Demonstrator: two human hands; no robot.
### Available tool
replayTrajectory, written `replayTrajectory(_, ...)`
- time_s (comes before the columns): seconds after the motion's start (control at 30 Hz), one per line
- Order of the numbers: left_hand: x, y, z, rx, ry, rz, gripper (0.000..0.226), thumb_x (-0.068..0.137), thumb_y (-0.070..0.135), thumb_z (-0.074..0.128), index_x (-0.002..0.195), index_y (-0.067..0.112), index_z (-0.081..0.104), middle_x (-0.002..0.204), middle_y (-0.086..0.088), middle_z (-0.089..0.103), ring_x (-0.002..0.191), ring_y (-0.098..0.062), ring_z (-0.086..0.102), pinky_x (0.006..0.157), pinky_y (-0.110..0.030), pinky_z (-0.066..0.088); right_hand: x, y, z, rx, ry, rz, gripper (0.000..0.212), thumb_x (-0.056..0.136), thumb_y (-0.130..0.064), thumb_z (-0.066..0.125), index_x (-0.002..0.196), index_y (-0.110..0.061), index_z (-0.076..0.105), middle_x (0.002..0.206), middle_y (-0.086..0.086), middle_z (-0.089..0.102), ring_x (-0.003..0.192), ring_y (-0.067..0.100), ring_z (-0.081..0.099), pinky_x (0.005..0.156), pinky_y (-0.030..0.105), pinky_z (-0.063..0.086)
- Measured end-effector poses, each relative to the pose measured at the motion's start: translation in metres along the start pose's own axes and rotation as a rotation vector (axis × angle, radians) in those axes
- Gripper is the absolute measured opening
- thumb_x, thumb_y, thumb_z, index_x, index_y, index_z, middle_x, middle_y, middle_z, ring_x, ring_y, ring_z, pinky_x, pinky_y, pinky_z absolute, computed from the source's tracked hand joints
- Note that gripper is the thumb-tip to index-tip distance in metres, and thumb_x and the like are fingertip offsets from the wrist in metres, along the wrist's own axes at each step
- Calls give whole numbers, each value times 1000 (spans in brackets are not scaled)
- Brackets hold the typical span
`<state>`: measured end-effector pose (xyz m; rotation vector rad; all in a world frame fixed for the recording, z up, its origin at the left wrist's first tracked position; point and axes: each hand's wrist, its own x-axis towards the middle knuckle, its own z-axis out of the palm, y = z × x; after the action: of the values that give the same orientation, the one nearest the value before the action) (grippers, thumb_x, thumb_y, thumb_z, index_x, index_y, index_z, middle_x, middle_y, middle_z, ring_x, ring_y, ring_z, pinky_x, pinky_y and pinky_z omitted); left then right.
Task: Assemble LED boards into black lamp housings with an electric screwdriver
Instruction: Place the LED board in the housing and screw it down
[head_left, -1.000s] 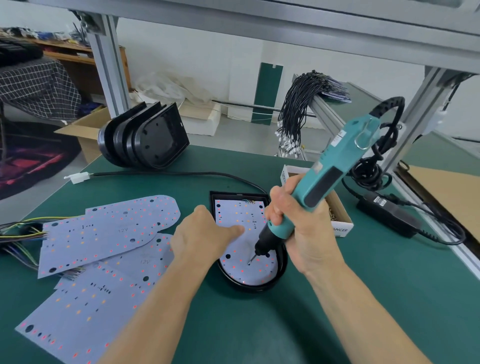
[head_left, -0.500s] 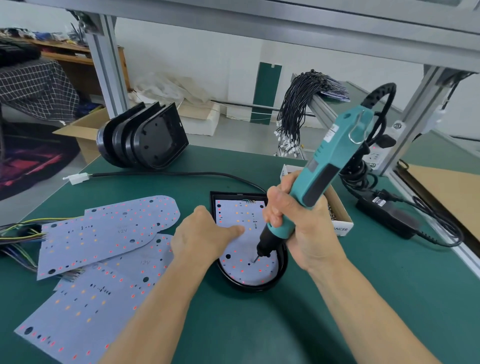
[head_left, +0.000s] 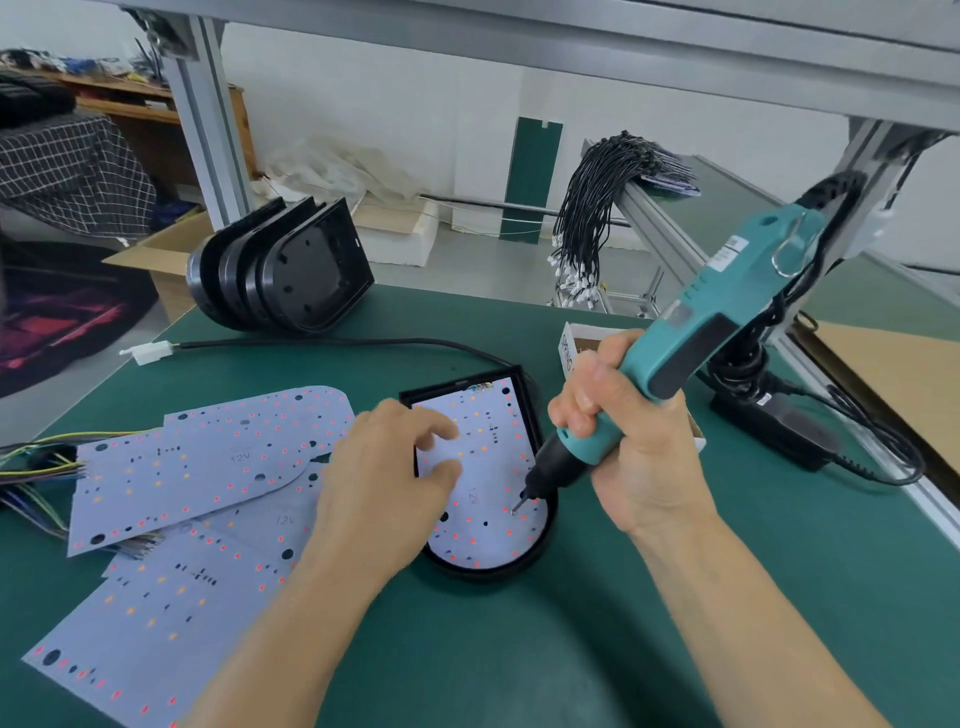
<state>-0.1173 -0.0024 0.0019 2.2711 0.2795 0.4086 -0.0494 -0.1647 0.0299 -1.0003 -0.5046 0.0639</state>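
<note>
Your right hand (head_left: 631, 447) grips the screwdriver (head_left: 691, 338), its tip on the board (head_left: 488, 467) in the housing (head_left: 524, 395), while your left hand (head_left: 384, 478) rests loose-fingered on that board.

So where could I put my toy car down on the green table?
Bare green mat lies right of the lamp housing, in front of the black power adapter. The left is crowded with loose LED boards.

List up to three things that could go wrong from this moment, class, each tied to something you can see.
1. The electric screwdriver leans steeply; its bit could slip and scratch the LED board.
2. The left hand lies on that board near the bit and might get nicked.
3. The black lamp housing rests unclamped on the green mat, so it could twist.
</note>
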Motion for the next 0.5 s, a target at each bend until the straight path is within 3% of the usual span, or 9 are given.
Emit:
replayTrajectory(0.07,-8,6,-6,-64,-154,57,30,76,16,74,82,43,63,84,14,57,90,-4,48,85,-28,36,1,-2,0,12,18,-7,19,71,-15,69,67,-24,52,54,-6,42,45,12,40,55,24,40)
replayTrajectory(0.17,-16,10,-5,-118,-306,50,23,61,36,74,79,47,65,84,13,60,88,1,48,90,-30,36,3,-5,2,39,29,-21,21,72,-14,67,69,-21,47,55,-6,43,45,12,39,55,24,40)
replayTrajectory(0.23,-19,10,-2,-162,-324,27,25,54,43,69,78,48,67,82,13,59,83,2,48,89,-30,36,4,-7,4,63,23,-24,21,73,-14,66,68,-21,47,56,-7,44,46,11,39,56,23,40)
replayTrajectory(0.4,-19,10,7,-197,-274,15,20,59,41,77,75,50,67,81,23,56,68,0,47,77,-27,33,5,-7,8,85,21,-27,25,80,-6,63,70,-19,46,57,-7,44,46,10,40,57,23,41)
replayTrajectory(0.5,-19,6,10,-234,-228,-12,20,64,38,83,73,48,68,75,23,59,64,0,46,67,-17,33,6,-7,11,98,21,-30,26,81,-7,63,66,-22,48,57,-8,43,46,10,40,57,22,42)
